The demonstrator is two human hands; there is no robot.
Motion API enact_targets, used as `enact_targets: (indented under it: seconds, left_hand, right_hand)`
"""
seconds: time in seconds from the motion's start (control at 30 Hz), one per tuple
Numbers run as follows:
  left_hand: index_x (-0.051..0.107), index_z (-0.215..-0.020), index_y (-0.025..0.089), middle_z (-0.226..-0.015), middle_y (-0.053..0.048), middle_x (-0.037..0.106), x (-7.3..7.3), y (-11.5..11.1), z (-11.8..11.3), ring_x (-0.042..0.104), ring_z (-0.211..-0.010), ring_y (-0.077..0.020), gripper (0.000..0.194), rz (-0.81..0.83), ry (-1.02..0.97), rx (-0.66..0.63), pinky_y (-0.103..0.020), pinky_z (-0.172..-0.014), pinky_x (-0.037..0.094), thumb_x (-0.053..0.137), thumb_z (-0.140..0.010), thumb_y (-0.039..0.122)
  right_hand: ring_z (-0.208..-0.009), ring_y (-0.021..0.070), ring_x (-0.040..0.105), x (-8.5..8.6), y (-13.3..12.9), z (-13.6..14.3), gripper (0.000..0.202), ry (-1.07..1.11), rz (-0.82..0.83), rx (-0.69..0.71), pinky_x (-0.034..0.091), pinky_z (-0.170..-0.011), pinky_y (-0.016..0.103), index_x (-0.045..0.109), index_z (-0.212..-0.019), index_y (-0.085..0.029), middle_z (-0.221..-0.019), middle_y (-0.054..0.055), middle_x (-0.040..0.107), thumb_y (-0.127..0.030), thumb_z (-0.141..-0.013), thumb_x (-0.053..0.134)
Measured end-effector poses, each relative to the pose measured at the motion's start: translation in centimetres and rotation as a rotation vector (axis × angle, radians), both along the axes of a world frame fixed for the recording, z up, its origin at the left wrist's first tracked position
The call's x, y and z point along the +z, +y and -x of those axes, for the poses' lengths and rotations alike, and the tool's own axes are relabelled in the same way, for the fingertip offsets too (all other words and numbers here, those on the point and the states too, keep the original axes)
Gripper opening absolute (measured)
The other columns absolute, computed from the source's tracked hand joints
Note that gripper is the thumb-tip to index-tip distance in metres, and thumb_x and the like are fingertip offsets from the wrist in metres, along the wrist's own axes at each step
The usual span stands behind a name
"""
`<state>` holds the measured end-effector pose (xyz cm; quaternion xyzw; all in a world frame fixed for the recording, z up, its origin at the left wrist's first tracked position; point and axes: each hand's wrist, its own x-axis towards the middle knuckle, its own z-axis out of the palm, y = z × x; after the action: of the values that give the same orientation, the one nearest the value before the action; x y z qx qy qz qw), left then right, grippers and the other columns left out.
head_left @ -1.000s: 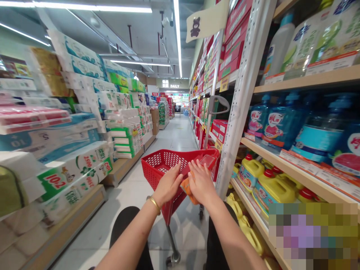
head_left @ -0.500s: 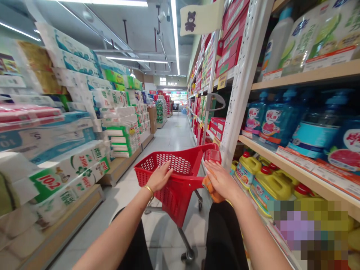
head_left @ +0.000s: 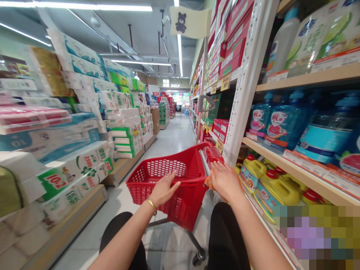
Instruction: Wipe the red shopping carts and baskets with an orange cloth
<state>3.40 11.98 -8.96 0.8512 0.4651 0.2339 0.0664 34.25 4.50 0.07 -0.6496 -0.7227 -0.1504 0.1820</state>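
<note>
A small red shopping cart (head_left: 184, 193) with a perforated basket stands at an angle in front of my knees. My left hand (head_left: 164, 188), with a gold bangle at the wrist, lies over the near side of the basket, fingers stretched and thumb apart, holding nothing. Farther right, my right hand (head_left: 225, 180) has an orange cloth (head_left: 208, 182) under its palm and thumb, largely hidden by the hand. Its fingers reach forward onto a red part (head_left: 213, 154) at the cart's right end, beside the shelf upright.
Toilet-roll and tissue packs (head_left: 75, 172) are stacked along the left on a low wooden platform (head_left: 123, 165). On the right, shelves hold blue pump bottles (head_left: 284, 116) and yellow jugs (head_left: 277, 191). A white perforated upright (head_left: 247, 75) stands close by. The tiled aisle (head_left: 180, 131) runs ahead.
The cart has turned slightly, its left end swinging left and its lower body right. My right hand has moved a little right with the cloth, which shows less now. The left hand stays over the basket.
</note>
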Motion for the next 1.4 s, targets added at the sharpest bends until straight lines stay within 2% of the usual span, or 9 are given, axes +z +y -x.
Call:
enact_targets:
  seconds: [0.17,0.27,0.57,0.77,0.9,1.03,1.17,1.27,1.4]
  left_hand:
    - [0.036,-0.162,0.021,-0.165,-0.01,0.041,-1.0,1.3,4.4,0.031,-0.157,-0.0311,0.075,-0.051,0.111,0.251,-0.057,-0.128,0.023,0.029,-0.104,0.068]
    - [0.033,-0.164,0.024,-0.166,-0.008,0.04,-2.3,1.9,5.2,0.027,-0.158,-0.0305,0.073,-0.174,0.138,0.256,-0.058,-0.128,0.023,0.032,-0.104,0.066]
    - [0.016,-0.167,0.027,-0.168,-0.005,0.037,-3.3,-0.9,0.9,0.032,-0.157,-0.0264,0.074,-0.261,0.124,0.086,-0.053,-0.128,0.026,0.036,-0.105,0.061]
    - [0.015,-0.168,0.024,-0.167,-0.007,0.038,-2.4,-3.5,-1.7,0.035,-0.156,-0.0261,0.078,-0.231,0.096,-0.019,-0.051,-0.128,0.028,0.039,-0.104,0.062]
    - [0.019,-0.167,0.028,-0.169,-0.004,0.034,-2.0,-3.6,0.2,0.032,-0.157,-0.024,0.071,-0.201,0.072,0.009,-0.048,-0.129,0.028,0.036,-0.106,0.059]
    - [0.022,-0.167,0.024,-0.166,-0.01,0.04,-3.6,-3.0,2.6,0.035,-0.155,-0.0309,0.077,-0.187,0.112,0.131,-0.057,-0.127,0.027,0.036,-0.103,0.065]
    - [0.013,-0.168,0.025,-0.169,-0.009,0.034,-4.7,-4.0,1.8,0.027,-0.159,-0.0299,0.079,-0.226,0.11,0.092,-0.056,-0.128,0.026,0.037,-0.104,0.063]
    - [0.005,-0.168,0.024,-0.171,-0.009,0.03,-4.3,-5.9,0.5,0.025,-0.159,-0.0299,0.083,-0.238,0.115,0.042,-0.056,-0.129,0.024,0.04,-0.103,0.063]
    - [-0.001,-0.168,0.023,-0.172,-0.009,0.026,-3.6,-8.4,-1.0,0.02,-0.161,-0.0298,0.092,-0.233,0.119,0.001,-0.054,-0.13,0.022,0.043,-0.101,0.067]
  right_hand:
    - [-0.147,0.029,0.049,-0.3,0.7,0.2,0.053,-0.065,-0.032,-0.081,0.027,-0.127,0.047,0.062,-0.143,-0.005,-0.152,0.018,0.057,-0.027,-0.106,0.032]
    - [-0.15,0.032,0.045,-0.7,1.1,0.4,0.054,-0.053,-0.06,-0.109,0.022,-0.128,0.051,0.059,-0.146,-0.003,-0.154,0.019,0.053,-0.027,-0.105,0.033]
    - [-0.152,0.0314,0.04,-5.1,2.3,7.8,0.059,-0.022,0.066,0.107,0.018,-0.13,0.046,0.053,-0.151,-0.001,-0.158,0.02,0.049,-0.035,-0.106,0.034]
    - [-0.155,0.0308,0.034,-4.2,4.1,3.0,0.058,-0.016,0.082,0.05,0.006,-0.131,0.052,0.055,-0.15,-0.005,-0.16,0.017,0.047,-0.031,-0.106,0.03]
    - [-0.161,0.0331,0.019,-3.9,5.1,-0.3,0.06,0.037,0.022,-0.078,-0.003,-0.129,0.06,0.045,-0.156,-0.005,-0.168,0.016,0.031,-0.031,-0.105,0.028]
    - [-0.158,0.0291,0.029,-6.3,4.3,4.0,0.059,0.052,0.086,0.076,0.003,-0.131,0.052,0.051,-0.153,-0.008,-0.163,0.015,0.042,-0.034,-0.106,0.028]
    - [-0.153,0.0189,0.038,-8.5,2.4,9.4,0.057,0.034,0.157,0.237,0.01,-0.131,0.038,0.054,-0.153,-0.017,-0.16,0.005,0.049,-0.04,-0.108,0.027]
    - [-0.152,0.0169,0.04,-8.2,2.4,8.9,0.055,0.038,0.202,0.259,0.013,-0.131,0.035,0.057,-0.15,-0.02,-0.158,0.003,0.052,-0.04,-0.109,0.027]
    - [-0.158,0.0279,0.029,-6.5,4.3,4.9,0.057,0.077,0.22,0.111,0.006,-0.131,0.051,0.054,-0.151,-0.01,-0.163,0.014,0.044,-0.033,-0.107,0.026]
